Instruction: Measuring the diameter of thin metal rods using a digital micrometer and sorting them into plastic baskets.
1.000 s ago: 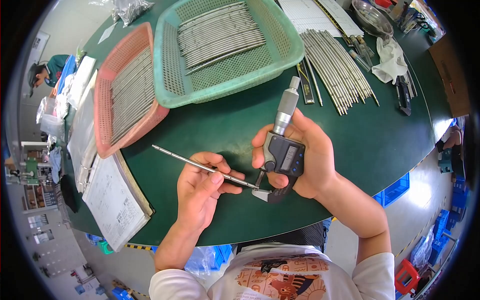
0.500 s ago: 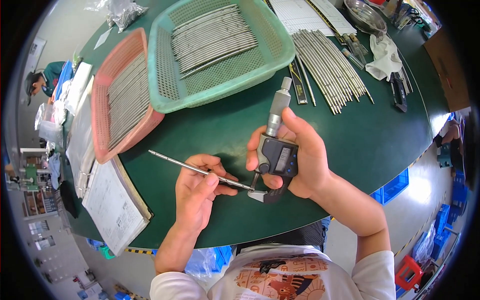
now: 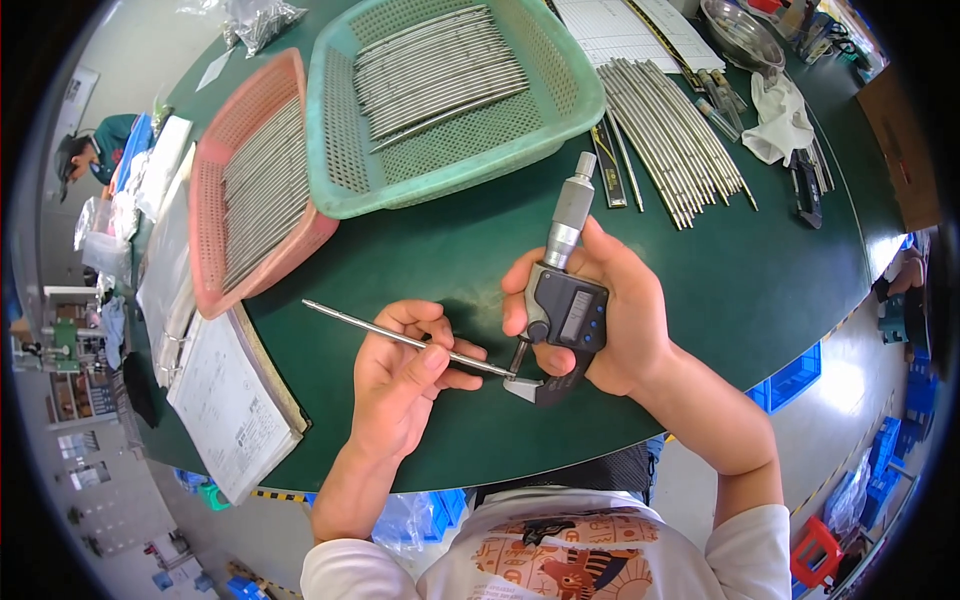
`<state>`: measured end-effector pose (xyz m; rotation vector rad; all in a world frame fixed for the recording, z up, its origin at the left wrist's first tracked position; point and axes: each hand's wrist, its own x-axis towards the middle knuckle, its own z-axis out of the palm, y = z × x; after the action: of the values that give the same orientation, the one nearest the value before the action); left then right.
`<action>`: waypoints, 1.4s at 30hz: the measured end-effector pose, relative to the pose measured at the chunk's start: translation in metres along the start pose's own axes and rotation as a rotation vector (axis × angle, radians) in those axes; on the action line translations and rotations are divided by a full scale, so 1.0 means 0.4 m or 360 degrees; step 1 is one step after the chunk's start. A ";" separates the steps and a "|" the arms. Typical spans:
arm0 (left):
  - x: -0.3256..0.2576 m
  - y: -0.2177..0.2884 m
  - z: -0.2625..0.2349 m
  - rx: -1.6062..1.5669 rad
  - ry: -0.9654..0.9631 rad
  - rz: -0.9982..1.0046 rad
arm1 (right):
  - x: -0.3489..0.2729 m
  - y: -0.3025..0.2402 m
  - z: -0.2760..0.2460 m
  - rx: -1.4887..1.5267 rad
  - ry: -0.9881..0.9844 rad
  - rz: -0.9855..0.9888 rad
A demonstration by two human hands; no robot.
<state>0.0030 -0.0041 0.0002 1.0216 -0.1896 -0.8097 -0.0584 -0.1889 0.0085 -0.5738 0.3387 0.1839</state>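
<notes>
The left hand [image 3: 400,375] pinches a thin rod [image 3: 400,338], its tip set in the micrometer [image 3: 560,310]. The right hand [image 3: 610,315] grips the micrometer above the green table [image 3: 760,280].

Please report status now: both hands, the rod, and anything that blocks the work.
Left hand pinches thin metal rod. Right hand grips digital micrometer, rod tip in its jaws. Nothing in the way; green basket sits apart, behind.
</notes>
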 end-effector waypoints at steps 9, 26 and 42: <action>0.001 -0.002 -0.001 -0.0041 -0.0059 -0.0011 | 0.004 0.002 -0.002 -0.0001 -0.0031 -0.0024; -0.005 -0.015 0.017 0.0052 0.0154 0.0020 | -0.002 0.004 0.000 -0.0110 -0.0025 -0.0115; -0.005 -0.005 0.011 0.0035 -0.0021 0.0068 | -0.001 0.001 -0.001 0.0030 -0.0032 -0.0011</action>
<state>-0.0016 -0.0061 0.0015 1.0297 -0.2313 -0.7772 -0.0589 -0.1890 0.0081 -0.5544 0.3187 0.1793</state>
